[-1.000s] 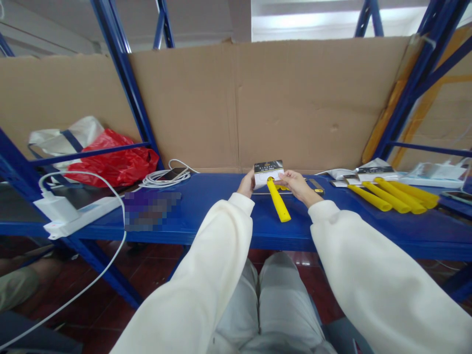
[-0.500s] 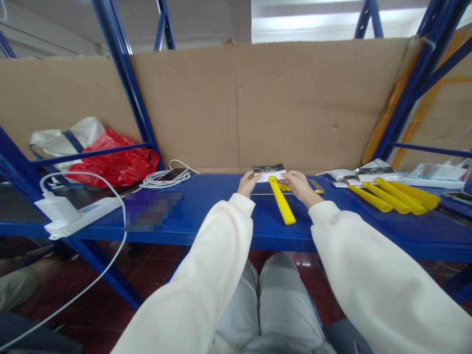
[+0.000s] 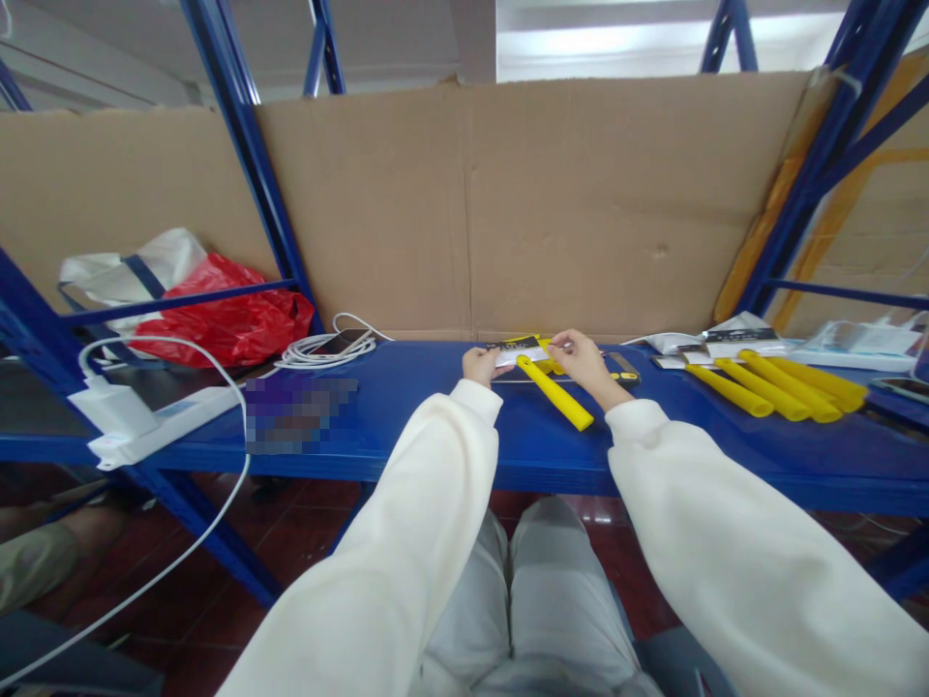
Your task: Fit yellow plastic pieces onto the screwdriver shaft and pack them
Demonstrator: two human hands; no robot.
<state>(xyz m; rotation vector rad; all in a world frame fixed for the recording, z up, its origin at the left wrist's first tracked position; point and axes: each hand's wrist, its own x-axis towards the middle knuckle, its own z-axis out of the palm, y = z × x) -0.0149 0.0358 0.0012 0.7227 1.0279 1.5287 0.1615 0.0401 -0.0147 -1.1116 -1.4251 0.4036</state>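
A yellow-handled scraper (image 3: 557,395) is held over the blue table, its handle slanting toward me and to the right. A black and white card sleeve (image 3: 517,350) covers its wide head. My left hand (image 3: 485,366) is closed on the left end of this head. At the right end, my right hand (image 3: 581,360) has its fingertips pinched together against the sleeve's edge; what exactly lies between them is hidden. Behind the handle shows another yellow part, partly covered. A flat metal and yellow tool (image 3: 624,370) lies on the table just right of my right hand.
Several similar yellow-handled scrapers (image 3: 788,382) lie at the right, their heads in card sleeves. White power strips (image 3: 166,426) sit at both sides. Coiled white cable (image 3: 326,353), a red plastic bag (image 3: 232,305) and blue rack posts (image 3: 254,165) stand left. Cardboard (image 3: 581,203) walls the back.
The scraper's handle has swung to the right and its sleeved head has tilted. My right hand has lifted slightly, its fingers now pinched. My left hand has shifted slightly left.
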